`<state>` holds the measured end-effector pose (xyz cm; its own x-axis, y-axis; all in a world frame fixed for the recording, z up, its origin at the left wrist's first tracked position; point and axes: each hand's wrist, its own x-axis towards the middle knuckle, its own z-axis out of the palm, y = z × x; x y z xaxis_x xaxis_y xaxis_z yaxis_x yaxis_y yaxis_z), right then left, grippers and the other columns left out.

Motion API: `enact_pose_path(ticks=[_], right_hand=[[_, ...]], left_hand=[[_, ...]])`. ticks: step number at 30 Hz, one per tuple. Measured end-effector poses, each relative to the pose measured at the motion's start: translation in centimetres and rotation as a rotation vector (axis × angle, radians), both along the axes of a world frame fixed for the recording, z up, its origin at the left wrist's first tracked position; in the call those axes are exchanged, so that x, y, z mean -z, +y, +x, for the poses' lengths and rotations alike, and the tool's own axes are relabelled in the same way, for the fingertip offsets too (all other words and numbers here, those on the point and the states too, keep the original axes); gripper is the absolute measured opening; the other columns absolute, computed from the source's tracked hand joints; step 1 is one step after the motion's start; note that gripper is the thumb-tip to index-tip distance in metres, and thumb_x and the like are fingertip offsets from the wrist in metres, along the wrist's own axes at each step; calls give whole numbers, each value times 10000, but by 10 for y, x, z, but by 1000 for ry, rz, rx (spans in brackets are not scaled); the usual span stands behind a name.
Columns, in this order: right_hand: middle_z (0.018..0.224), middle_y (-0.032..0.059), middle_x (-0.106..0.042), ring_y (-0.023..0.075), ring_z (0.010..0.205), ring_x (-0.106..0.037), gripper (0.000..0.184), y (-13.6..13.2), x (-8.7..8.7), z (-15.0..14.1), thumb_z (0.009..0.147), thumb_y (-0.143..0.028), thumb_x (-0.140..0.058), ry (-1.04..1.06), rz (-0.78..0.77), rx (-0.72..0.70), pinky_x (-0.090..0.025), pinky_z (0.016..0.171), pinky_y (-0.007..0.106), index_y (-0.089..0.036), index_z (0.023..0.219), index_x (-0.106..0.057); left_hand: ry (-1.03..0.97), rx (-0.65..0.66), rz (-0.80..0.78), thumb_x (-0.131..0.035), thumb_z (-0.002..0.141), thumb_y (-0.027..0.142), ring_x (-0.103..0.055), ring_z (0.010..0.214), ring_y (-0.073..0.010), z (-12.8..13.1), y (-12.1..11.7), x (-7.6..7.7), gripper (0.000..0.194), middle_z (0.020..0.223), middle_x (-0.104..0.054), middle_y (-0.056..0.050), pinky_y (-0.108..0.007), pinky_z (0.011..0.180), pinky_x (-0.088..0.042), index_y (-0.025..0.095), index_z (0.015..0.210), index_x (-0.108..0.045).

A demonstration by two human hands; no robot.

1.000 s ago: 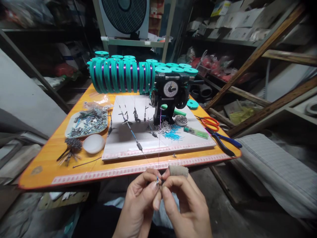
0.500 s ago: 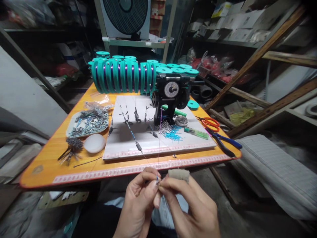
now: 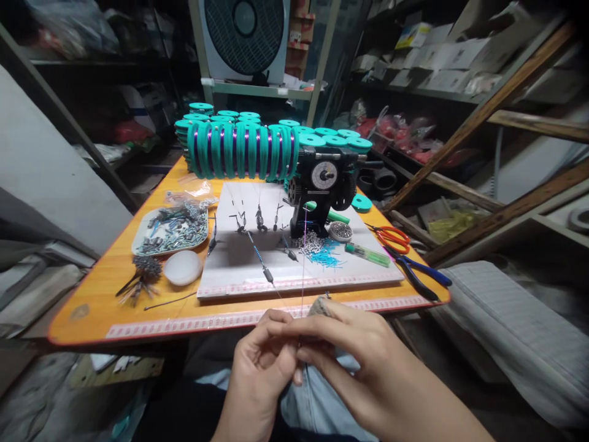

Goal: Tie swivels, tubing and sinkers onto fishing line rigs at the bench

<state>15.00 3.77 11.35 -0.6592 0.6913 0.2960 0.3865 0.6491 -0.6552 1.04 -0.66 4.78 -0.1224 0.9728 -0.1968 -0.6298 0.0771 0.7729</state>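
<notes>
My left hand [image 3: 262, 368] is closed, thumb and forefinger pinching a thin fishing line [image 3: 304, 270] just beyond the table's front edge. The line runs up to the black winding stand [image 3: 306, 215]. My right hand [image 3: 363, 353] meets it from the right, forefinger reaching over the left fingertips and thumb close beneath, closed around the line. A grey cloth wrap [image 3: 321, 307] covers one right finger. The small piece at the fingertips is mostly hidden. From near the left hand, another line leads to a grey sinker [image 3: 268, 275] on the white board [image 3: 239, 270].
Teal spools [image 3: 243, 153] hang in a row over the board. At left stand a tray [image 3: 138, 236] of small parts and a white bowl [image 3: 183, 268]. Silver beads [image 3: 309, 243], blue tubes [image 3: 327, 255], orange-handled scissors [image 3: 391, 239] and blue-handled pliers [image 3: 426, 270] lie right.
My right hand has swung forward and over the left fingertips, its forefinger now across them. The bit visible at the fingertips before is now covered. The view has shifted slightly.
</notes>
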Motion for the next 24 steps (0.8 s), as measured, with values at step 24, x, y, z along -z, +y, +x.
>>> enact_pose_path(ticks=[24], right_hand=[[746, -19, -700, 115, 626, -707, 175, -8, 14, 0, 966, -130, -569, 578, -346, 101, -598, 589, 191, -242, 916, -693]], left_hand=[[59, -14, 39, -861, 697, 348, -482, 552, -42, 2, 0, 0, 206, 874, -557, -10, -163, 479, -377, 174, 715, -753]])
